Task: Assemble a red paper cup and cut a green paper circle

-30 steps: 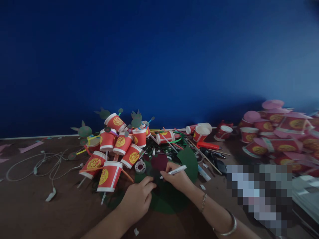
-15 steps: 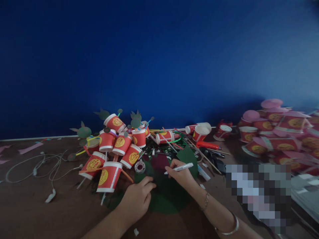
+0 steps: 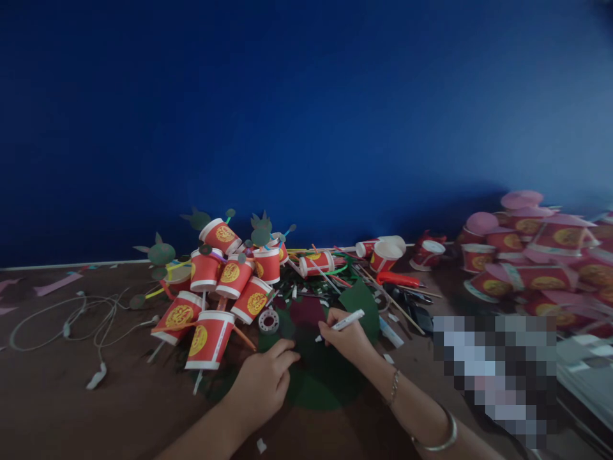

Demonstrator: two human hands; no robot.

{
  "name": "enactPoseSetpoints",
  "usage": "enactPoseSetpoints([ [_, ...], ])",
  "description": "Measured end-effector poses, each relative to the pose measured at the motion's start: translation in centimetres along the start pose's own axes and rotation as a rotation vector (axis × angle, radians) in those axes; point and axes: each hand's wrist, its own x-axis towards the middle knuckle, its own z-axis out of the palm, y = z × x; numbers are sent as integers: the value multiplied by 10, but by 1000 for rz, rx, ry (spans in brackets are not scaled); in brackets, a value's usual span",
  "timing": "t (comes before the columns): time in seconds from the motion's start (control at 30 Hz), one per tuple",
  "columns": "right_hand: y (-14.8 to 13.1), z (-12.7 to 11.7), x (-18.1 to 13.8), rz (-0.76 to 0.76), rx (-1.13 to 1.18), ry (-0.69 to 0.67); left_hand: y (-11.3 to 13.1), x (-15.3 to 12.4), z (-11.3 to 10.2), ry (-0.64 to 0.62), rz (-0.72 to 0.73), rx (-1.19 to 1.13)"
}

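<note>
A dark green sheet of paper (image 3: pixel 325 390) lies on the table in front of me. My left hand (image 3: pixel 263 377) rests on its left side, fingers loosely bent and fingertips down on the paper, with no object visible in it. Pinched in my right hand (image 3: pixel 345 335) is a white marker (image 3: pixel 350 319). The marker slants down to the left, and its tip is at the green paper or just above it; I cannot tell which. A dark maroon piece of paper (image 3: pixel 307 311) lies just beyond the hands.
Red paper cups (image 3: pixel 209 342) with straws are heaped at left, beside a tape roll (image 3: pixel 269 321). White earphones (image 3: pixel 98 375) lie farther left. A red-handled tool (image 3: pixel 398 279), sticks and scraps spread behind my right hand. Pink-topped cups (image 3: pixel 546 278) are piled at right, below a blue wall (image 3: pixel 306 128).
The marker has tilted more steeply in my right hand, its back end swinging left and up and its tip lower. My left hand has hardly moved.
</note>
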Motion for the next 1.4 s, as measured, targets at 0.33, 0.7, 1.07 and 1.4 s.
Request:
enactPoseSetpoints([
  [0.33, 0, 1, 0, -10, -32, -1, -2, -1, 2, 10, 9, 8],
  [0.7, 1, 1, 0, -23, -58, 40, -2, -1, 3, 3, -2, 10],
  [1.07, 2, 0, 2, -38, -91, 94, -1, -2, 1, 2, 1, -8],
  [1.4, 0, 0, 3, 17, -50, 62, 0, 0, 0, -7, -8, -22],
])
